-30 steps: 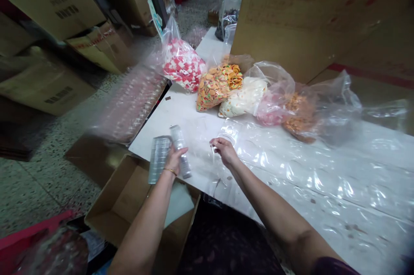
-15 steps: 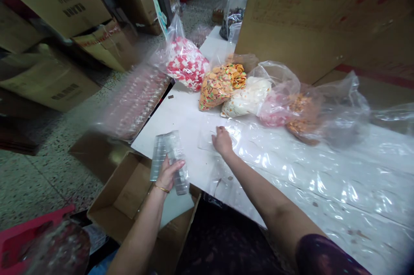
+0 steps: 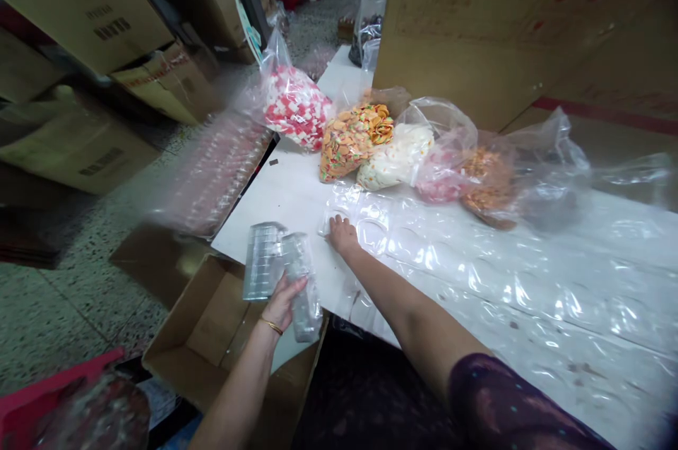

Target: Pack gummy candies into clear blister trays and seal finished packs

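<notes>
Head view: the left hand [image 3: 282, 303] holds a clear plastic stack [image 3: 304, 305] by its side at seven o'clock, presumably keeping the pieces nested. The right hand [image 3: 343, 232] touches a clear tray [image 3: 337, 203]; its grip cannot be told. Beyond, a bag of orange discs [image 3: 343, 147] lies at twelve, a bag of red-and-white pieces [image 3: 296, 107] at eleven.

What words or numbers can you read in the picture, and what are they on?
No text reads clearly.
Upper left carton: dark print and bars, too blurred.
Carton below it: dark bars, too blurred.
Carton with reddish print: too blurred.
Big right carton: faint lines, red marks, unreadable.
</notes>
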### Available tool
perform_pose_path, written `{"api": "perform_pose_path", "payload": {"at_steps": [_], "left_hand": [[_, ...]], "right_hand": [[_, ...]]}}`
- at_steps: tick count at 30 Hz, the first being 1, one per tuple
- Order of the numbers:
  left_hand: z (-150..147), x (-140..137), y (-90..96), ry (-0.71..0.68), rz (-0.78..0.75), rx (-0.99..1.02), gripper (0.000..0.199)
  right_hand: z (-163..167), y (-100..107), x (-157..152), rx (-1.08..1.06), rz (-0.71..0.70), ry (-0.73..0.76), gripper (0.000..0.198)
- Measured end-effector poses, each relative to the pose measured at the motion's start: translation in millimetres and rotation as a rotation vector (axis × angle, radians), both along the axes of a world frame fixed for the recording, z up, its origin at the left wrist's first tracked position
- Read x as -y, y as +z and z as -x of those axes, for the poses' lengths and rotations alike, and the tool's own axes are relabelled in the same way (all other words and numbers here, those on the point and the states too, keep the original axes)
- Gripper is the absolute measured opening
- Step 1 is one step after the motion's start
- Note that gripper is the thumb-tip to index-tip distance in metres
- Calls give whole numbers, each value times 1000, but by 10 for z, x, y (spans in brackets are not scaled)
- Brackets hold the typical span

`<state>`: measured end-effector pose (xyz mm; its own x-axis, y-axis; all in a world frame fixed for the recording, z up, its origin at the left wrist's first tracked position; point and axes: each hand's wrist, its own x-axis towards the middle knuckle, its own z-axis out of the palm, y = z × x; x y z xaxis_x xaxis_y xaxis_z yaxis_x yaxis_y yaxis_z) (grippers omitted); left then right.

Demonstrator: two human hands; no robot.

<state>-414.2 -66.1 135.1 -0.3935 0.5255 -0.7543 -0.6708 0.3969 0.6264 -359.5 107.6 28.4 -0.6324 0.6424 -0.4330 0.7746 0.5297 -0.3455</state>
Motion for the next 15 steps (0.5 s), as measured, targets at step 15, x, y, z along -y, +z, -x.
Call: {"api": "perform_pose_path", "payload": {"at_steps": [15], "left_hand": [[-113,56,-192,21,117,275,37]], "right_hand": [[-475,709,1103,-1001,927,-470,38]]}}
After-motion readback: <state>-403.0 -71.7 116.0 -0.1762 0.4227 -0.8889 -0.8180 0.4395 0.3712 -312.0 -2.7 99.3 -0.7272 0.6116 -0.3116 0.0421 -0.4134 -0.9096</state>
